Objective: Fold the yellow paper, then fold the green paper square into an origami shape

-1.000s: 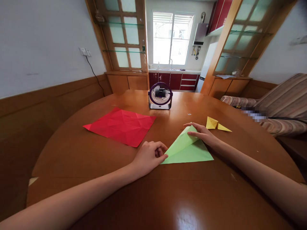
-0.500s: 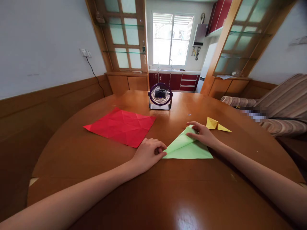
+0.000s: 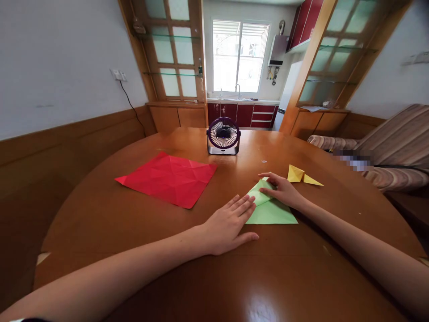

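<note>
- Table (image 3: 187, 286): brown, glossy, rounded at its far side.
- Fan (image 3: 223, 135): purple rim, stood upright on its stand near the table's far edge.
- Window (image 3: 239, 58): bright, in the back wall beyond the fan.
- Tap (image 3: 237, 91): curved, just below the window.
- Cupboards (image 3: 229, 114): dark red, under the counter.
- Heater (image 3: 278, 50): boxy, hung right of the window, pipes beneath.
- Socket (image 3: 118, 74): on left wall; black cord (image 3: 130, 103) ran down from it.
- Armchair (image 3: 398, 143): striped, off to the right; blurred patch on it, contents unreadable.
</note>
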The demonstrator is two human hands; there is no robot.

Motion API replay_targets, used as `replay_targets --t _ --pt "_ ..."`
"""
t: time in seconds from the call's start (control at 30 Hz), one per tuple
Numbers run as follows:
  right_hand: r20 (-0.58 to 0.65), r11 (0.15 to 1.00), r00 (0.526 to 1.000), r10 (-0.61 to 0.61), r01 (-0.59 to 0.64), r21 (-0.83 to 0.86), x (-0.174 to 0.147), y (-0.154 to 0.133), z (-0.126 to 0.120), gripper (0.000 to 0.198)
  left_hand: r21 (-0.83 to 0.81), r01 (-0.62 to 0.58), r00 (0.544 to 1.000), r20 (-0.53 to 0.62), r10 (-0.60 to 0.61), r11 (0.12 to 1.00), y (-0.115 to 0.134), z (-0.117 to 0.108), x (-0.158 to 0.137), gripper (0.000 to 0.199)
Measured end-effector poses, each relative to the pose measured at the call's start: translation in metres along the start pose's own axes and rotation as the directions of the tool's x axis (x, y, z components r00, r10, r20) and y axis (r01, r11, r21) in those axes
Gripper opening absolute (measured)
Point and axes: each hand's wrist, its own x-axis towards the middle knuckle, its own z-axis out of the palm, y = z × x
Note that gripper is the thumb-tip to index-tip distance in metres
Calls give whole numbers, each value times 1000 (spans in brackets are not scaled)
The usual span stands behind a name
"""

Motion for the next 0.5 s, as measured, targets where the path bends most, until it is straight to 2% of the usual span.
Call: replay_targets --t 0.3,0.5 --pt "-19 998 1000 2 -3 -64 -1 -3 3 40 -40 11 986 169 -4 999 -1 -2 -1 82" --pt "-30 996 999 -34 32 -88 -1 -4 5 32 -48 19 980 199 -9 999 0 -4 0 84"
